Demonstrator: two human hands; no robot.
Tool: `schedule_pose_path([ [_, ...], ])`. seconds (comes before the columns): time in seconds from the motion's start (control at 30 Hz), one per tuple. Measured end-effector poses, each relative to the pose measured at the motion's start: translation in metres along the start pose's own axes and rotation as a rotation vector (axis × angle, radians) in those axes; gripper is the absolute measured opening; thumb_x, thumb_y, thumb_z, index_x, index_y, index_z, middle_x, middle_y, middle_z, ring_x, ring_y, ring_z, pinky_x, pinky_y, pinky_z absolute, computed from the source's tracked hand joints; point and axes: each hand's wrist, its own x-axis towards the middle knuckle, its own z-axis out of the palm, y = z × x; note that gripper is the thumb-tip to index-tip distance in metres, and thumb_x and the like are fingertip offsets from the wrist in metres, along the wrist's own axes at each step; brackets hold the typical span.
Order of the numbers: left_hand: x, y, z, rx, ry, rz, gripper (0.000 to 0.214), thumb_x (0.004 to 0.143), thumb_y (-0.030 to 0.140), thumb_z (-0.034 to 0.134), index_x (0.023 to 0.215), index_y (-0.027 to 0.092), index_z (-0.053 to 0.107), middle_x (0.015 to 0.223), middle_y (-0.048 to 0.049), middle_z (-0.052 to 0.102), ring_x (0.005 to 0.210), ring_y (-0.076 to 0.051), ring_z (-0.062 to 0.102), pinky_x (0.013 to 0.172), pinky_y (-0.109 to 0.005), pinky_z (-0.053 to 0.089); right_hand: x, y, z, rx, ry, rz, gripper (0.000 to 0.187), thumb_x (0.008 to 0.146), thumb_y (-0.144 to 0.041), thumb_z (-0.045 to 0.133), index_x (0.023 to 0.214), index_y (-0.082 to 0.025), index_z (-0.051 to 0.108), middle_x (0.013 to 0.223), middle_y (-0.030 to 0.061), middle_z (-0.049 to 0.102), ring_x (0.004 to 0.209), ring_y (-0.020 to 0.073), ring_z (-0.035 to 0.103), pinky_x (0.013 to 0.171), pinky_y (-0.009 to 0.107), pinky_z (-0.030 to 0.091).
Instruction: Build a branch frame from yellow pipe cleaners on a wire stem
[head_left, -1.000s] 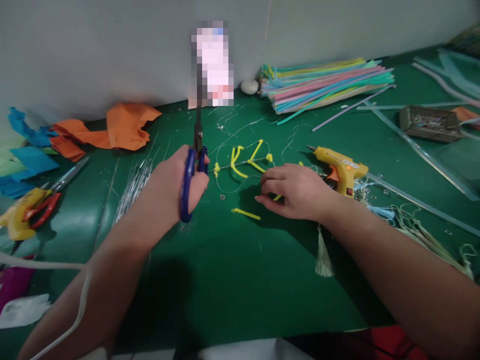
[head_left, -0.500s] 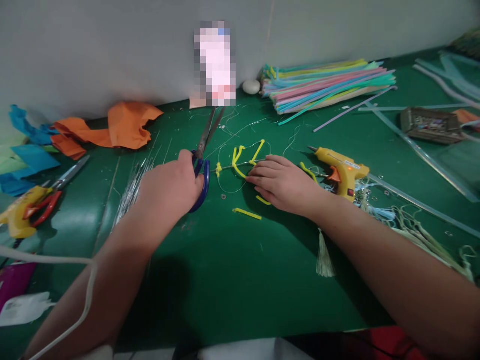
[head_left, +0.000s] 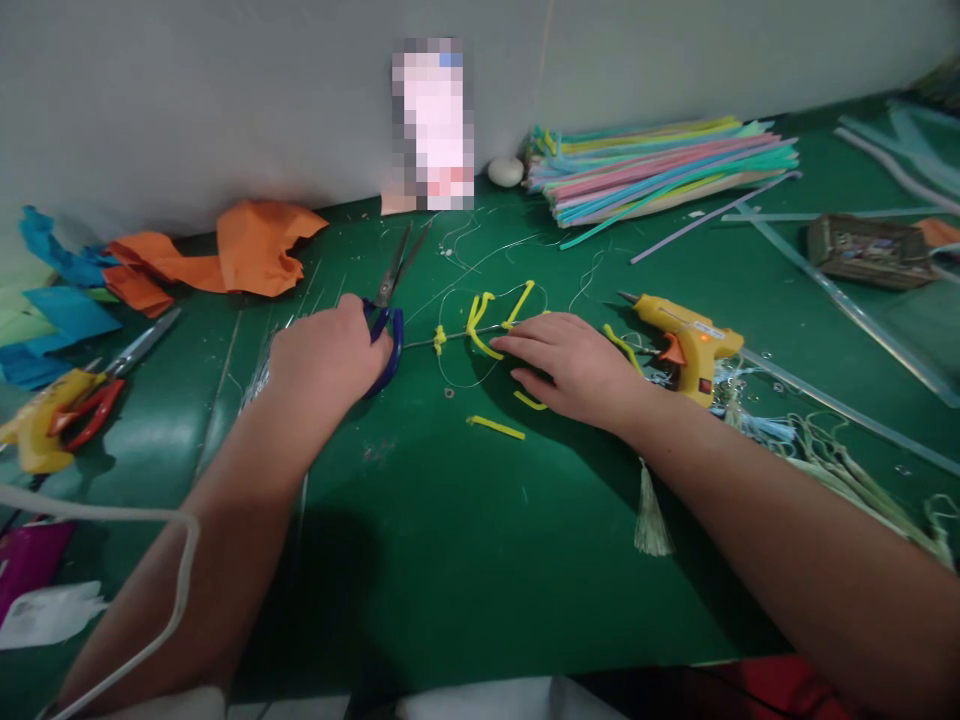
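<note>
My left hand (head_left: 326,352) is wrapped round the blue handles of a pair of scissors (head_left: 385,300), whose parted blades point away from me. To its right lies a thin wire stem (head_left: 420,344) with twisted yellow pipe cleaner pieces (head_left: 475,318) on it, inside a loop of clear thread (head_left: 450,378). My right hand (head_left: 577,365) rests on the table at the stem's right end, its fingers stretched out and slightly apart. Its fingertips are by the yellow pieces; what lies under the palm is hidden. A loose yellow piece (head_left: 498,428) lies nearer to me.
Right of my hand lies a yellow glue gun (head_left: 694,345), near a pale tassel (head_left: 652,512). A bundle of coloured pipe cleaners (head_left: 660,170) and a white stone-like object (head_left: 506,172) are at the back. At left are orange paper (head_left: 259,250), red-handled scissors (head_left: 94,415) and another glue gun (head_left: 45,425).
My left hand has drawn the scissors leftward and a little toward me, away from the yellow pieces. My right hand has stayed almost in place, with its fingers slightly more spread.
</note>
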Motion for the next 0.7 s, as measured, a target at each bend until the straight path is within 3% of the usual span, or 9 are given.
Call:
schedule_pose_path([
  [0.13, 0.003, 0.002, 0.002, 0.174, -0.036, 0.017, 0.051, 0.091, 0.057, 0.038, 0.109, 0.015, 0.059, 0.089, -0.0221, 0.066, 0.085, -0.041, 0.066, 0.069, -0.048, 0.048, 0.003, -0.001, -0.002, -0.023, -0.073, -0.026, 0.028, 0.095, -0.02, 0.05, 0.111, -0.017, 0.073, 0.111, 0.0114, 0.072, 0.102, 0.0252, 0.064, 0.092, 0.043, 0.047],
  [0.23, 0.004, 0.005, 0.004, 0.236, -0.036, -0.011, 0.05, 0.093, 0.052, 0.036, 0.112, 0.012, 0.06, 0.093, -0.0235, 0.068, 0.087, -0.042, 0.068, 0.069, -0.049, 0.05, 0.004, -0.002, -0.004, -0.05, -0.103, -0.048, 0.029, 0.096, -0.021, 0.049, 0.107, -0.017, 0.075, 0.11, 0.0106, 0.073, 0.101, 0.0251, 0.064, 0.093, 0.043, 0.045],
  [0.5, 0.008, 0.001, 0.01, 0.23, 0.033, -0.013, 0.052, 0.092, 0.056, 0.039, 0.115, 0.014, 0.06, 0.093, -0.0213, 0.071, 0.084, -0.038, 0.068, 0.067, -0.047, 0.052, 0.002, -0.001, -0.004, -0.066, -0.101, -0.066, 0.027, 0.095, -0.023, 0.052, 0.106, -0.017, 0.077, 0.111, 0.0106, 0.073, 0.101, 0.0245, 0.065, 0.094, 0.041, 0.045],
  [0.7, 0.013, -0.003, 0.014, 0.224, 0.014, -0.018, 0.054, 0.092, 0.057, 0.038, 0.115, 0.013, 0.059, 0.094, -0.0222, 0.07, 0.083, -0.039, 0.068, 0.066, -0.049, 0.052, 0.004, -0.004, -0.006, -0.153, -0.118, -0.106, 0.027, 0.095, -0.022, 0.052, 0.105, -0.016, 0.077, 0.109, 0.011, 0.074, 0.098, 0.025, 0.067, 0.098, 0.044, 0.045],
])
